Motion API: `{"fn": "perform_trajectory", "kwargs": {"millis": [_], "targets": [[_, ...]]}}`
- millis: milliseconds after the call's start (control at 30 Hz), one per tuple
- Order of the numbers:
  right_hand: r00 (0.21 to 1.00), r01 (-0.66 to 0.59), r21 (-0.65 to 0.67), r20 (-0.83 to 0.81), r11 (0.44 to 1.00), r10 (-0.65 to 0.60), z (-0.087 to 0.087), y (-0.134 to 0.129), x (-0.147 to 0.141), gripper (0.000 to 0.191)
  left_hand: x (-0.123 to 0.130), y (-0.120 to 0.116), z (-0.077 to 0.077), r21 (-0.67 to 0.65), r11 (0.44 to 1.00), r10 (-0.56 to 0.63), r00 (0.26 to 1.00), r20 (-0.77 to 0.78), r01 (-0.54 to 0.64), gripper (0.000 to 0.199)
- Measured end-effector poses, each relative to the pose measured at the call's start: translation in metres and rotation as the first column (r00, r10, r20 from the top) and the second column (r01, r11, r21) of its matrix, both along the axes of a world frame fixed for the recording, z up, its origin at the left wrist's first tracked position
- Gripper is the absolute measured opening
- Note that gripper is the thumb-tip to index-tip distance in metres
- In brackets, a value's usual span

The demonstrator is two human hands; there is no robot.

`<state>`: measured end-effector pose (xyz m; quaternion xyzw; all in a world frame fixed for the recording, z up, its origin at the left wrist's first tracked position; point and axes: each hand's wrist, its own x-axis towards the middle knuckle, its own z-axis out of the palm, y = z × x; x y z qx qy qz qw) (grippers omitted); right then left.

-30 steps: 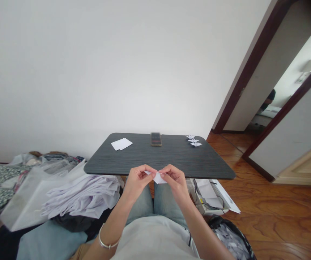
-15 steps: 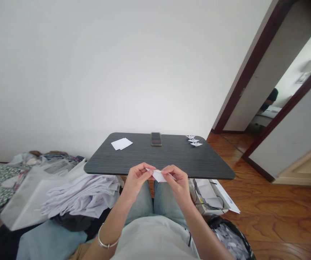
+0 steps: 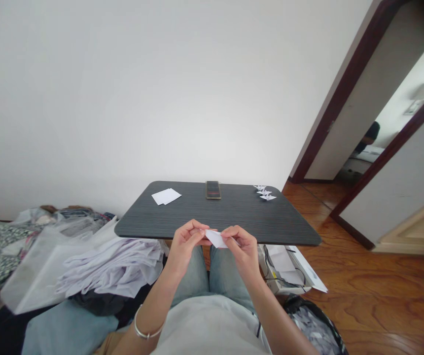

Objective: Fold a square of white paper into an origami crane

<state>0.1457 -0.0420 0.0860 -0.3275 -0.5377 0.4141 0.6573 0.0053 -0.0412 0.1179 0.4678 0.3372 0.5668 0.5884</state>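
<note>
A small piece of folded white paper (image 3: pixel 215 238) is held between my two hands, just at the front edge of the dark table (image 3: pixel 182 222). My left hand (image 3: pixel 187 242) pinches its left end with thumb and fingers. On the other side, my right hand (image 3: pixel 240 241) grips the right part, and its fingers cover some of the folds. Flat white paper sheets (image 3: pixel 166 196) overlap at the table's back left. Several folded paper cranes (image 3: pixel 264 193) stand in a row at the back right.
A dark rectangular phone-like object (image 3: pixel 213 190) lies at the table's back middle. Piled clothes (image 3: pixel 112 266) fill the floor on the left. To the right are a box with cables (image 3: pixel 284 268) and a black bag (image 3: pixel 317 323). A person (image 3: pixel 369 135) shows through the doorway.
My left fingers have shifted slightly on the paper's left end, and more of its white face shows. My right hand has barely moved.
</note>
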Motion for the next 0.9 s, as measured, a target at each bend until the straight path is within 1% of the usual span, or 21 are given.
{"fn": "perform_trajectory", "kwargs": {"millis": [200, 400, 500, 600, 667, 767, 833, 900], "targets": [[0.999, -0.027, 0.003, -0.019, 1.000, 0.027, -0.0005, 0.0001, -0.0013, 0.007, 0.0002, -0.0002, -0.0012, -0.004, 1.000, 0.006, 1.000, 0.018, -0.006, 0.013], [1.000, -0.026, 0.017, -0.006, 1.000, 0.026, -0.0003, 0.0000, -0.0021, 0.008, -0.0005, 0.0010, -0.0031, -0.011, 1.000, 0.003, 0.999, 0.037, -0.003, 0.010], [1.000, -0.001, 0.023, 0.014, 1.000, 0.001, -0.0017, 0.0003, 0.0000, 0.009, -0.0029, 0.0036, -0.0061, -0.007, 1.000, 0.029, 0.998, 0.055, -0.029, 0.010], [0.999, 0.025, 0.011, 0.022, 1.000, -0.026, -0.0035, 0.0011, 0.0024, 0.009, -0.0053, 0.0052, -0.0082, 0.027, 0.997, 0.070, 0.996, 0.061, -0.072, 0.012], [0.999, 0.033, 0.002, 0.020, 0.999, -0.033, -0.0042, 0.0016, 0.0033, 0.010, -0.0059, 0.0050, -0.0079, 0.060, 0.995, 0.073, 0.996, 0.041, -0.076, 0.019], [0.999, 0.035, 0.017, 0.023, 0.999, -0.035, -0.0040, 0.0016, 0.0032, 0.010, -0.0051, 0.0037, -0.0057, 0.095, 0.995, 0.033, 0.999, -0.038, -0.029, 0.027], [0.999, 0.029, 0.033, 0.028, 0.999, -0.030, -0.0032, 0.0012, 0.0028, 0.010, -0.0040, 0.0031, -0.0042, 0.095, 0.995, 0.005, 0.996, -0.088, 0.003, 0.024], [0.999, 0.018, 0.047, 0.031, 0.999, -0.020, -0.0025, 0.0006, 0.0025, 0.010, -0.0032, 0.0029, -0.0036, 0.076, 0.997, 0.006, 0.995, -0.105, 0.002, 0.019]]}}
